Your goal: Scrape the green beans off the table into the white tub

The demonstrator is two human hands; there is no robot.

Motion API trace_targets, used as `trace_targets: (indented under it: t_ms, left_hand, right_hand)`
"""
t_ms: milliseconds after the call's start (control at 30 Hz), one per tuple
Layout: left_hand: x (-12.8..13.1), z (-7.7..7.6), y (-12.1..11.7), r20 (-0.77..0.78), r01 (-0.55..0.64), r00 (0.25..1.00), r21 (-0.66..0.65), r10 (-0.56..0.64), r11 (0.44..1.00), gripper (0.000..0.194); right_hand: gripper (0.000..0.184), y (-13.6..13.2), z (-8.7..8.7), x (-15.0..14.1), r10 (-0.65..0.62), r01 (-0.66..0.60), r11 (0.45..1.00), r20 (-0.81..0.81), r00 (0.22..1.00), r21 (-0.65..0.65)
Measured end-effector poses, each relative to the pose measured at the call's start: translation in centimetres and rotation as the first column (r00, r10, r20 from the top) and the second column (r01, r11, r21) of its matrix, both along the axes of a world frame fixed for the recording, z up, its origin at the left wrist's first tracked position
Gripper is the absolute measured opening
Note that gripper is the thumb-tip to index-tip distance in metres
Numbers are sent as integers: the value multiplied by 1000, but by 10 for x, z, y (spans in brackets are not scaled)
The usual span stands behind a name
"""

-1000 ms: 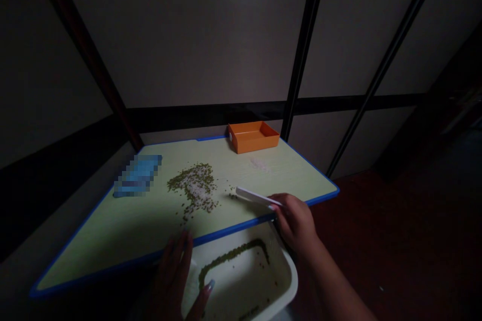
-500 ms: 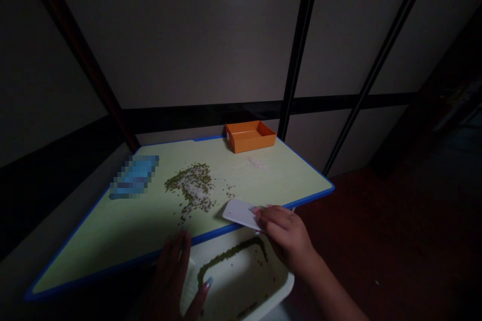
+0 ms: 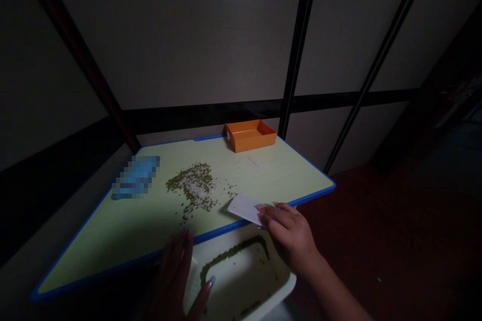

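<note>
My right hand [image 3: 291, 235] pinches a flat white scraper [image 3: 244, 209] at its right end. The scraper is tilted over the near edge of the pale green table [image 3: 124, 241]. At the left side of a white plastic tub [image 3: 276, 296], my left hand [image 3: 178, 276] grips the wall, thumb inside and fingers near the table edge. Small green beans line the far corners of the tub, which sits below the table edge. Beyond the hands, a spread pile of green beans mixed with white grains [image 3: 196, 188] lies on the tabletop. A few loose beans lie between pile and scraper.
An orange open box [image 3: 251, 136] stands at the table's back edge. A small patch of white grains [image 3: 257, 162] lies in front of it. On the left is a blurred blue packet [image 3: 137, 178]. Dark panelled walls rise behind, and reddish floor shows at right.
The scraper and my right hand have shifted slightly right and a little upward. My left hand keeps its place on the tub. The pile looks the same.
</note>
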State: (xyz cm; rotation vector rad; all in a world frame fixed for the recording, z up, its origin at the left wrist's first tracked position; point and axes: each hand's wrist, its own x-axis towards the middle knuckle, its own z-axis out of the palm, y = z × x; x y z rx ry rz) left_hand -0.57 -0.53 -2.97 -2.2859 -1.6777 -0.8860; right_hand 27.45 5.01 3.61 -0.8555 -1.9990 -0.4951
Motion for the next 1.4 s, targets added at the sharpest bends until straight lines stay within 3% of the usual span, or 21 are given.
trace_targets:
  t_ms: [433, 800, 1000, 1400]
  left_hand:
    - [1, -1, 1, -25, -7, 1000, 29, 8, 1000, 76]
    - [4, 7, -4, 19, -7, 1000, -30, 8, 1000, 78]
    - [-2, 0, 1, -26, 0, 1000, 25, 0, 1000, 75]
    - [-1, 4, 3, -25, 23, 999, 27, -22, 999, 77]
  right_hand:
    - [19, 1, 1, -1, -5, 4, 1000, -27, 1000, -25]
    - [19, 4, -1, -1, 64, -66, 996, -30, 997, -65]
    - [19, 3, -3, -1, 28, -28, 991, 0, 1000, -128]
    - [23, 13, 1, -8, -60, 63, 976, 21, 998, -207]
